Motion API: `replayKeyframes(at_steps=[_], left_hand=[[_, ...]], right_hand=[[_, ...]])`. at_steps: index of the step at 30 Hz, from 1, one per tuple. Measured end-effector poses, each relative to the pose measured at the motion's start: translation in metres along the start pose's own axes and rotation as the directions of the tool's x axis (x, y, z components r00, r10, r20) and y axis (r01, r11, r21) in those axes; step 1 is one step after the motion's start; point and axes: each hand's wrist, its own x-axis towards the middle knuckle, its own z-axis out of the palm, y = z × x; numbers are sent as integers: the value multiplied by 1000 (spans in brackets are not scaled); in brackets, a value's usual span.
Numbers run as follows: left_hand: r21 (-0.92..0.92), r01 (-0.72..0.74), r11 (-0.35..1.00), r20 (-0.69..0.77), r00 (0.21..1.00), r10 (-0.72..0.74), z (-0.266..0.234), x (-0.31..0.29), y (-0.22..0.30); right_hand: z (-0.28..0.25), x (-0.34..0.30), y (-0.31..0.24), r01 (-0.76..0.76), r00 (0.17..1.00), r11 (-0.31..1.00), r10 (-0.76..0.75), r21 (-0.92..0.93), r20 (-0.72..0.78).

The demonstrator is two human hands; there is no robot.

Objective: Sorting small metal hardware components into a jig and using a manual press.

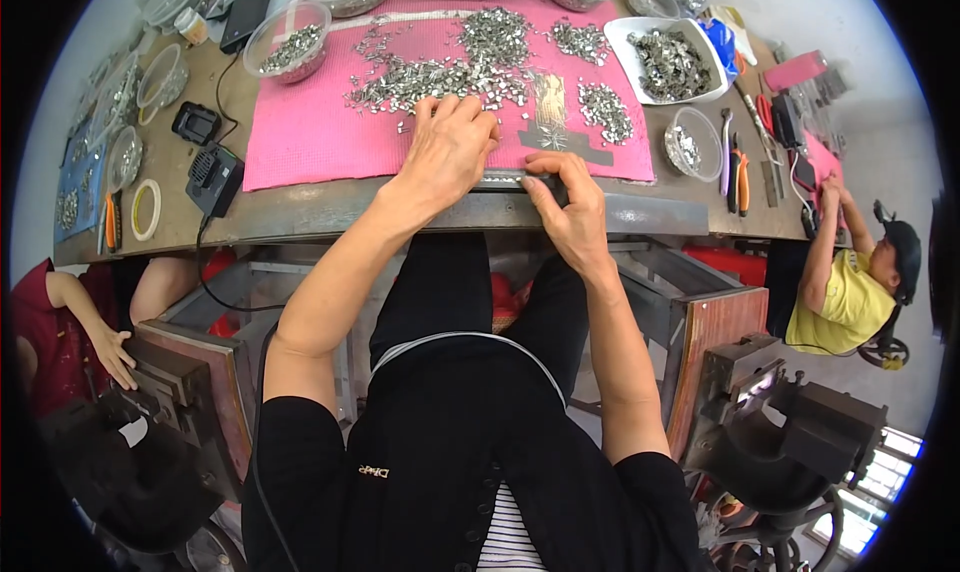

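Metal pieces lie heaped on the pink mat, probably light, stiff and slippery, best pinched singly by their edges. The left hand curls its fingers at the heap's near edge; the right hand bends toward a silvery strip. Neither grip is clear.

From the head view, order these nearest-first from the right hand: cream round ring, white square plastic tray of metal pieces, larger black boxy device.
From the right hand:
1. White square tray: upper right.
2. Larger black boxy device: left.
3. Cream ring: farther left.
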Motion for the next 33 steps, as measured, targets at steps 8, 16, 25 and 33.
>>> replayKeyframes(at_steps=[8,16,25,33], left_hand=[[70,6,998,17,1000,-7,-4,0,5],[-387,171,906,119,984,-135,-15,-11,23],[-431,35,902,-52,997,-63,-4,-19,32],[-379,4,926,-65,997,-31,-3,-20,35]], right_hand=[[3,-13,19,-160,967,913,221,376,-125],[6,-15,21,-181,952,900,261,397,-158],[7,-16,20,-168,952,910,249,379,-176],[7,-15,19,-165,950,909,251,383,-185]])
